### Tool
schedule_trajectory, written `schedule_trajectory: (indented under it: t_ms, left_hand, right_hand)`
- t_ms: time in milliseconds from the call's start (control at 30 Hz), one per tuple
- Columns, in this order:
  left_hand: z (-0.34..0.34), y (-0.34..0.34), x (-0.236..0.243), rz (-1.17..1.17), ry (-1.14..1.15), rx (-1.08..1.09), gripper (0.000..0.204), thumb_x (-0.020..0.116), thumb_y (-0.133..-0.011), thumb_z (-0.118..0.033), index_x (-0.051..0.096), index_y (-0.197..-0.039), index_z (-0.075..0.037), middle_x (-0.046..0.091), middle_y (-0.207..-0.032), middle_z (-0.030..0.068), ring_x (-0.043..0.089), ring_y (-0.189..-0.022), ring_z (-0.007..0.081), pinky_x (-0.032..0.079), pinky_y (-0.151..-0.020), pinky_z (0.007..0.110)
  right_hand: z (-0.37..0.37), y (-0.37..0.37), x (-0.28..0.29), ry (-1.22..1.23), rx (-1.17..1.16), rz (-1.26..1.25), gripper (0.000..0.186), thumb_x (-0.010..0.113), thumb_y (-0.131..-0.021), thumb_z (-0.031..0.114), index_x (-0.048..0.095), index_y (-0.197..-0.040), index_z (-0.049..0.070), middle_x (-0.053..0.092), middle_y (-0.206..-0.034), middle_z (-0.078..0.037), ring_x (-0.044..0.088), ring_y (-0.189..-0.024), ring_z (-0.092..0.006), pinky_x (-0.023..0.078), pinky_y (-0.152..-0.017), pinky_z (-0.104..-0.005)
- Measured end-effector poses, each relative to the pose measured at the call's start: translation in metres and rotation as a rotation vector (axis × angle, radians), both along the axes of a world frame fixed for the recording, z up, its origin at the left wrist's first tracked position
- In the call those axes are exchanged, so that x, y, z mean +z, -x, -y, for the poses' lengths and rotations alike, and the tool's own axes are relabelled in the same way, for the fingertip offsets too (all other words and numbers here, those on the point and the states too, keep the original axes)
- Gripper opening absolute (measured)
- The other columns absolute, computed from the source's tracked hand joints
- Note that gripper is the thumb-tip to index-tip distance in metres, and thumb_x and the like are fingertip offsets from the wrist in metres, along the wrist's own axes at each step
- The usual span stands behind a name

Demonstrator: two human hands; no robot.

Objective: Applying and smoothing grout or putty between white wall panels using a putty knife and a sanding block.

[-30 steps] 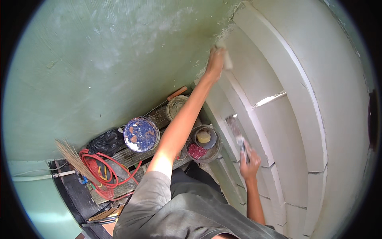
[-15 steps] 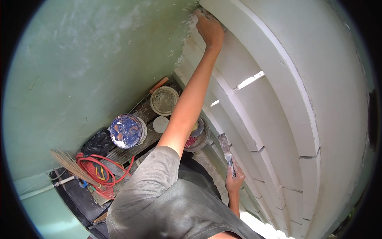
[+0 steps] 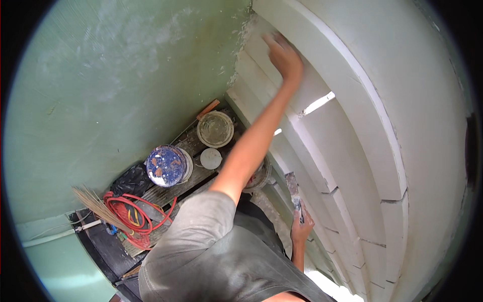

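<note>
My left hand (image 3: pixel 284 56) is stretched up and pressed against a white stepped moulding (image 3: pixel 352 131), near the corner where it meets the green wall (image 3: pixel 126 75). The hand is blurred, and whether anything is under the palm cannot be seen. Lower down, my right hand (image 3: pixel 302 229) is closed on the handle of a putty knife (image 3: pixel 292 183), whose blade points up alongside the moulding. My grey-shirted shoulder fills the lower middle.
Below on wooden planks (image 3: pixel 166 194) stand a blue-spattered bucket (image 3: pixel 166 165), a pale bucket (image 3: pixel 215 129) and a small white lid (image 3: pixel 211 158). Another bucket (image 3: pixel 259 176) is half hidden by my arm. A red hose coil (image 3: pixel 133 216), a broom (image 3: pixel 95 204) and a black bag (image 3: pixel 132 179) lie to the left.
My left hand has slid along the moulding, away from the wall corner. The view has shifted, and the right hand with the putty knife sits lower in the picture.
</note>
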State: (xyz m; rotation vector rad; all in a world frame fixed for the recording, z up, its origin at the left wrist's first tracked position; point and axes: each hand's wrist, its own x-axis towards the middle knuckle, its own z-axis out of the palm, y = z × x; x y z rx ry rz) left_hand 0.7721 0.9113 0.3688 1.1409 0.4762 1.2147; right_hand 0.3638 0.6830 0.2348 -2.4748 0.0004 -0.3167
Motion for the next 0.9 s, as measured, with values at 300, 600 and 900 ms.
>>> schedule_trajectory:
  t_ms: [300,600,900]
  left_hand:
    - [-0.057,-0.043,0.010,-0.005,0.045,0.019,0.029,0.045,-0.105,-0.020,0.048,-0.116,0.006,0.064,-0.102,0.0339,0.063,-0.094,0.0500,0.045,-0.080,0.054]
    - [-0.047,-0.028,-0.014,-0.127,0.066,0.031,0.028,0.045,-0.105,-0.019,0.051,-0.114,0.007,0.064,-0.110,0.0316,0.061,-0.102,0.0481,0.044,-0.088,0.050]
    - [-0.054,-0.024,-0.018,-0.201,0.041,0.065,0.032,0.044,-0.106,-0.022,0.052,-0.113,0.008,0.064,-0.104,0.0346,0.061,-0.098,0.0516,0.045,-0.084,0.052]
  right_hand:
    - [0.013,0.003,0.004,0.022,0.007,-0.011,0.038,0.065,-0.088,0.013,0.069,-0.125,0.002,0.073,-0.103,-0.022,0.072,-0.092,-0.0358,0.054,-0.084,-0.0399]
    - [0.020,-0.015,0.010,-0.088,0.081,-0.154,0.038,0.062,-0.089,0.009,0.066,-0.125,-0.003,0.071,-0.113,-0.025,0.071,-0.105,-0.0335,0.050,-0.096,-0.0382]
    - [0.007,-0.038,0.003,-0.072,0.220,-0.173,0.033,0.066,-0.089,0.012,0.070,-0.119,-0.001,0.072,-0.109,-0.023,0.072,-0.102,-0.0348,0.053,-0.093,-0.0398]
